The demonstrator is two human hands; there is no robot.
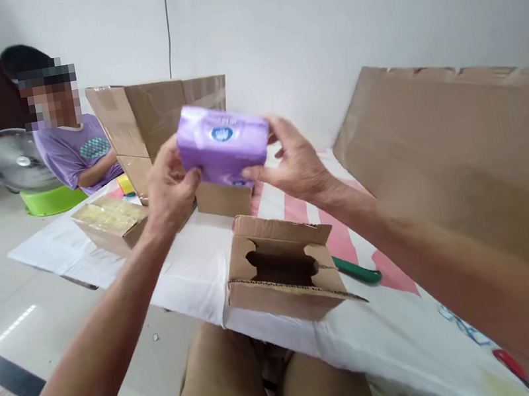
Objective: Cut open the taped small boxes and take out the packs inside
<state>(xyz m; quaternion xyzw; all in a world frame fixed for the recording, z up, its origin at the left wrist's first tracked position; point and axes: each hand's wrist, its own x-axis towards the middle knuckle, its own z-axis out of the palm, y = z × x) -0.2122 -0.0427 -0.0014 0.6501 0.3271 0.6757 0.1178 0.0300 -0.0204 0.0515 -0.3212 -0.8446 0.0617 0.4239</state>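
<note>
A purple soft pack of tissues [241, 145] with a blue oval logo is held up over the table between both hands. My left hand [169, 186] grips its left end, thumb on the front face. At the right end, my right hand [293, 160] pinches the pack with the thumb near its lower corner. Below the hands, a small cardboard box [280, 299] stands with its top flaps open and its inside in shadow. Partly hidden behind that box, a green handle [359, 270] lies on the cloth.
Taped cardboard boxes [158, 111] are stacked at the back, with a smaller taped box [110, 222] at the left. A large cardboard sheet [457, 147] leans at the right. Another person [70, 148] sits beyond the white-clothed table [193, 289], near a fan [20, 160].
</note>
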